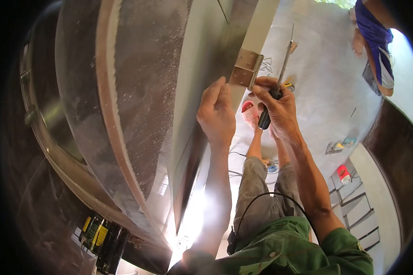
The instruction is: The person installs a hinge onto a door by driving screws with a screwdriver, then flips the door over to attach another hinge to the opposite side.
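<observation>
gripping screwdriver tight in rt hand by hinge, lt hand open, flat on door.

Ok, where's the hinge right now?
The hinge sits upper centre in the head view, on the door, just above the left hand and beside the right hand gripping the screwdriver.

My left hand lies flat on the edge of the pale grey door panel, just below the brass-coloured metal hinge. My right hand grips a black-handled screwdriver beside the hinge, its steel shaft pointing away from me.
</observation>
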A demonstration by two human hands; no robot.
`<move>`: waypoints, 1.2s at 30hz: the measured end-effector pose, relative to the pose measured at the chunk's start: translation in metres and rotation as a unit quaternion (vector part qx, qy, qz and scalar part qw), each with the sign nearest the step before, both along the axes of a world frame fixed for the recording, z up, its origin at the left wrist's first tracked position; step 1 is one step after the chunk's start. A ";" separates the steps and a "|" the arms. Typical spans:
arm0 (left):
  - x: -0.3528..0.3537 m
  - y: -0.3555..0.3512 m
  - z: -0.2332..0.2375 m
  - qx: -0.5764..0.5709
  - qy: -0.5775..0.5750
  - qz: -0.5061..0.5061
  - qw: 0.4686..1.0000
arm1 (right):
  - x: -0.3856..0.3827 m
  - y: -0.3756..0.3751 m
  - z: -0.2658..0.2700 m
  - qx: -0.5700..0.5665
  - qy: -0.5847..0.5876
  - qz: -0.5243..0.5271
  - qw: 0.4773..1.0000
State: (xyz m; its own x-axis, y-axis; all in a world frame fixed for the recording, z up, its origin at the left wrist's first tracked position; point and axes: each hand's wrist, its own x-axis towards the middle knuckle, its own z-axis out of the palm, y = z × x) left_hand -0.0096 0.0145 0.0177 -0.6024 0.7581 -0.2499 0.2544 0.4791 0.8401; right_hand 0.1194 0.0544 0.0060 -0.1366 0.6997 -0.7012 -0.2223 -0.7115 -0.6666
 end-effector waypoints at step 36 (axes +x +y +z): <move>0.024 -0.042 0.072 -0.025 0.044 -0.157 0.986 | 0.001 -0.031 0.055 -0.053 0.059 -0.145 0.986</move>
